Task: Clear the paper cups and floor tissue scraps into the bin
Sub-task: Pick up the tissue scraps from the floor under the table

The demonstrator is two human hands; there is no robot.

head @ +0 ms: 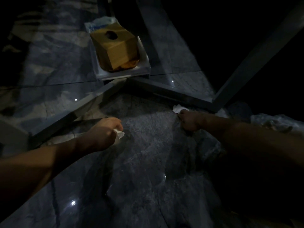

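Note:
The scene is dark, over a grey marbled floor point(148, 162). My left hand point(103, 134) is low over the floor, fingers closed on a small white tissue scrap point(120, 134) that sticks out past the fingertips. My right hand point(189, 119) reaches further right, its fingertips pinching a second white tissue scrap point(178, 108) that lies against the dark metal frame bar point(164, 90). No paper cups or bin can be made out in this view.
A brown cardboard box point(115, 51) with a round hole on top sits in a white tray point(125, 74) beyond the frame. Dark bars of a table frame point(246, 60) fan out from a joint. Crumpled pale plastic point(276, 120) lies at the right.

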